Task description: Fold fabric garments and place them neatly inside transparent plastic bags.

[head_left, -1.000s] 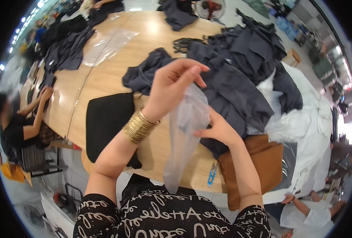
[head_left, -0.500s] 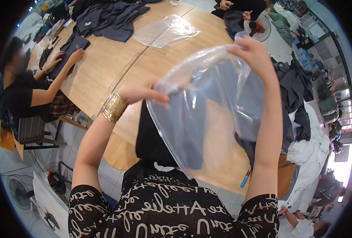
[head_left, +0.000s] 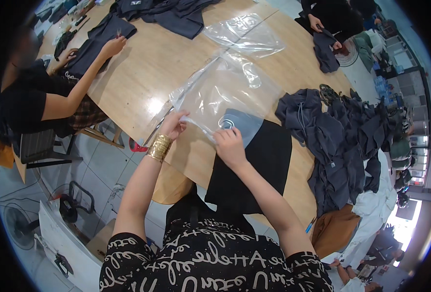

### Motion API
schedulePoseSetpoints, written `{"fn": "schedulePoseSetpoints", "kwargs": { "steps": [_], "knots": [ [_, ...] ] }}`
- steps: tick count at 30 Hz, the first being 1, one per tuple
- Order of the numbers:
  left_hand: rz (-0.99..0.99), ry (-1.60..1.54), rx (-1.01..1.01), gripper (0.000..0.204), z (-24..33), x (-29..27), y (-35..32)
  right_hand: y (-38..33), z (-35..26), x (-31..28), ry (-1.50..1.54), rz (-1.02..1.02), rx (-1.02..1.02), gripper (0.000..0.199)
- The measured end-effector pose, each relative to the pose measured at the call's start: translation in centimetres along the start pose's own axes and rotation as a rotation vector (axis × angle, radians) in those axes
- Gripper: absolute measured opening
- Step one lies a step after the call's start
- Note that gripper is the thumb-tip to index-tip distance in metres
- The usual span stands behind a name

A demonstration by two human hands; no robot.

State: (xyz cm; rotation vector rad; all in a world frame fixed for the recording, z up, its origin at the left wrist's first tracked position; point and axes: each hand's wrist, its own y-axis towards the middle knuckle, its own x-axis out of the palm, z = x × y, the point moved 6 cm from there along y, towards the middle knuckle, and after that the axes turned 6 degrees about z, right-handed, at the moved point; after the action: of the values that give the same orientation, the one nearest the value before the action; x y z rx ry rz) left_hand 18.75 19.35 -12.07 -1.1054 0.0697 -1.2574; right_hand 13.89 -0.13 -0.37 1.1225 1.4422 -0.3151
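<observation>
A clear plastic bag [head_left: 210,90] lies spread on the wooden table in front of me, its open edge toward me. My left hand [head_left: 174,126] is closed on the left part of that edge, a gold bracelet stack on its wrist. My right hand [head_left: 230,147] pinches the edge farther right, above a folded black garment [head_left: 261,168]. The far corner of the garment shows bluish through the plastic. The rest of it lies uncovered on the table, reaching the near edge.
Another clear bag [head_left: 254,34] lies beyond mine. Dark garments are heaped at the right [head_left: 339,141] and far side [head_left: 181,17]. A blue pen [head_left: 310,225] lies at the near right edge. At the left, a co-worker [head_left: 50,97] handles a dark garment [head_left: 91,53], small scissors in hand.
Both hands have come down from holding the bag raised and spread. The bag now lies on the table, partly over the black garment. My view has shifted.
</observation>
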Motion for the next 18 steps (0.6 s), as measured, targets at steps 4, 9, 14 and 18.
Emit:
{"fn": "schedulePoseSetpoints", "kwargs": {
  "steps": [4, 9, 14, 18],
  "knots": [
    [0.807, 0.81, 1.285, 0.046, 5.5, 2.4, -10.0, 1.9, 1.0, -1.7, -0.043, -0.055, -0.026, 0.009],
    [0.203, 1.38, 1.552, 0.045, 4.4, 10.0, -15.0, 3.6, 1.1, -3.3, -0.033, -0.034, -0.091, 0.002],
    [-0.086, 1.553, 1.529, 0.021, 2.4, 10.8, -13.5, 4.5, 1.2, -4.8, 0.03, -0.103, -0.12, 0.001],
    [-0.14, 1.484, 1.652, 0.012, 3.1, 11.2, -12.7, 4.2, 4.0, -5.5, -0.117, -0.211, -0.205, 0.011]
  ]
}}
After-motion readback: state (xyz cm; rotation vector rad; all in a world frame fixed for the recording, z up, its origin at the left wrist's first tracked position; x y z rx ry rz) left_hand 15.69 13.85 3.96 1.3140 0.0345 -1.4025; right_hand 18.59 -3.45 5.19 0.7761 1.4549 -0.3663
